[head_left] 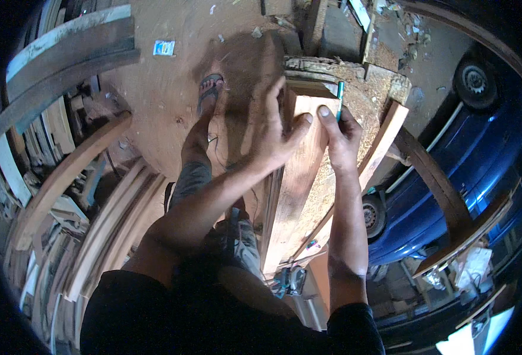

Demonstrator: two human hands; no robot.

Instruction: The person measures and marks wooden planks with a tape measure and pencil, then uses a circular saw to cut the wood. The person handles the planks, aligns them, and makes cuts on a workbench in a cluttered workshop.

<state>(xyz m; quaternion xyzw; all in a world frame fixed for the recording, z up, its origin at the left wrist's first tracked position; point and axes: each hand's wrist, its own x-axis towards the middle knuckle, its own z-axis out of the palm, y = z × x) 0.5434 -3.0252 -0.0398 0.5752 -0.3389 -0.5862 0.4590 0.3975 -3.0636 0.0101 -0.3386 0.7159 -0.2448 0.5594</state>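
A long, pale wooden beam (294,189) lies lengthwise in front of me on a workbench (385,83) strewn with sawdust. My left hand (276,133) is at the beam's left side near its far end. Its fingers are stretched out and its thumb touches the top face. My right hand (342,135) is closed at the right side of that end, its thumb pressing on the wood. A slim teal pencil (340,92) stands up from between its fingers, beside the beam's end. The pencil's lower part is hidden by the fingers.
Timber is stacked on the left, with long planks (110,231) close by. A blue car (432,195) stands on the right behind wooden posts (432,171). A corded tool (290,281) sits near my waist. A small blue packet (164,48) lies on the dirt floor.
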